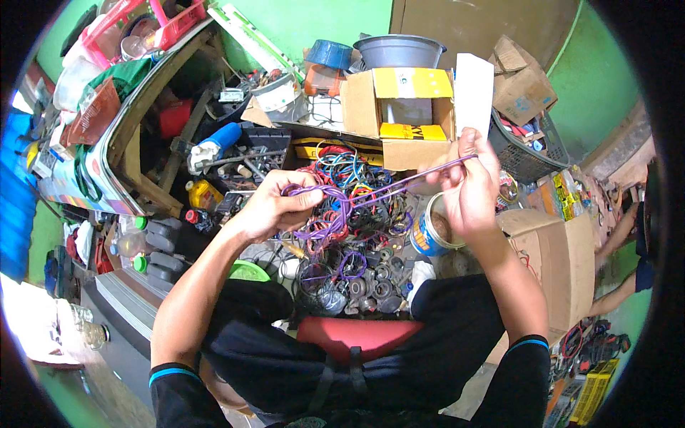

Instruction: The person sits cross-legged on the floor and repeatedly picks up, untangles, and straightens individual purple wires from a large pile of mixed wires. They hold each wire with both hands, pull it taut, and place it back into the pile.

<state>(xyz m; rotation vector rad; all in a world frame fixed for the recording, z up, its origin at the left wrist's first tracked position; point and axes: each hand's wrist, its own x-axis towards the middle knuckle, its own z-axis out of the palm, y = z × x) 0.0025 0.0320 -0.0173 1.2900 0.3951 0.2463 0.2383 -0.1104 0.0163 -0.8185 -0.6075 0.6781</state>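
Left hand [277, 205]: mine; thumb and fingers closed together on the looped part of the purple wire [345, 208].
Right hand [472, 187]: mine; raised higher and well apart from the left, fingers drawn together on the far part of the same wire.
Purple wire, location: in the air between my two hands, above the wire pile [374, 175]; some loops hang below my left hand.
Purple wire, condition: bunched in several loops at the left, drawn out nearly straight toward the right; strands cross where the two parts meet.
Done, by my reckoning: this wire is picked out for handling, one part gathered in loops, one part pulled clear of them.
Left, by my reckoning: the loops and the straight run are not yet in one state, so I count the piece as part-way.
Wire pile, condition: mixed red, blue, black and yellow strands, heaped and tangled; I judge most of it unsorted.
Loose purple loop [344, 266]: lying below my hands, near the metal parts [385, 289]; whether it joins the held wire, I cannot tell.
Metal parts: small, round, grey, grouped in front of my seat.
Bucket [426, 237]: blue and white, beside the pile, brown contents; neither hand touches it.
Green bowl [250, 271]: at my left knee, partly hidden.
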